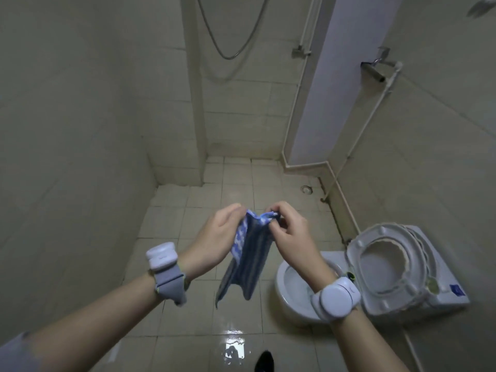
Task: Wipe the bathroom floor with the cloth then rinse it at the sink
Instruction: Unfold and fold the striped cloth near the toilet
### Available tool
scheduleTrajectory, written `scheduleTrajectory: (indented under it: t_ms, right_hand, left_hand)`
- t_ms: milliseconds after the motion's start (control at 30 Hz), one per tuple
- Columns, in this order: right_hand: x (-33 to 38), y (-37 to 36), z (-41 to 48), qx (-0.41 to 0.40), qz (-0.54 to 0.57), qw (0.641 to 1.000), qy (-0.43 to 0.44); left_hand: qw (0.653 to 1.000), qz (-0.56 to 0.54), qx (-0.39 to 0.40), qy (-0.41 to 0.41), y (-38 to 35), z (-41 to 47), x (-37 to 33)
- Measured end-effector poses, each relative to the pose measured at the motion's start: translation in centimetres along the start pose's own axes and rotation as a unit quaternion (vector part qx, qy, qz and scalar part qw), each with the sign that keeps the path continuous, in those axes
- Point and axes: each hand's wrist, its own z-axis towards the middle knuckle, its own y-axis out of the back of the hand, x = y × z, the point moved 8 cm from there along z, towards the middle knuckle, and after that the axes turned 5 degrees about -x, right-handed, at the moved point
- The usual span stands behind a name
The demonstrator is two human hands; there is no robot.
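Fingers of left hand (217, 234) and right hand (288, 232) pinch the blue cloth's (248, 261) top edge.

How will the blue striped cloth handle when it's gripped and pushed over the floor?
Probably floppy: the blue striped fabric cloth hangs limp in folds below the left hand and right hand, which hold its top edge. Likely light, since fingertip grips carry it. On the wet tiled floor it may bunch rather than push flat.
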Motion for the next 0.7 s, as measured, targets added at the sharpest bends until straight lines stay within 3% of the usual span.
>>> scheduleTrajectory:
  t_ms: [300, 400, 567, 633, 700]
  right_hand:
    - [-6.5, -4.9, 12.3, 0.006, 0.109, 0.992, -0.066]
    - [-7.6, -6.6, 16.5, 0.012, 0.143, 0.986, -0.085]
    - [-5.4, -8.4, 26.2, -0.066, 0.087, 0.994, -0.021]
    - [-4.1, -10.8, 29.3, -0.03, 0.101, 0.994, -0.006]
    - [-4.4, -13.6, 32.1, 0.022, 0.132, 0.99, -0.044]
  left_hand:
    - [0.994, -0.093, -0.016, 0.047, 1.7, 12.5, 2.9]
    - [0.996, -0.069, -0.047, 0.034, 3.5, 17.6, 3.2]
    - [0.993, -0.054, -0.108, 0.011, 7.8, 27.0, 2.7]
    - [0.991, -0.057, -0.122, 0.004, 9.5, 30.1, 2.5]
    - [0.99, -0.058, -0.129, 0.002, 10.6, 32.6, 2.9]
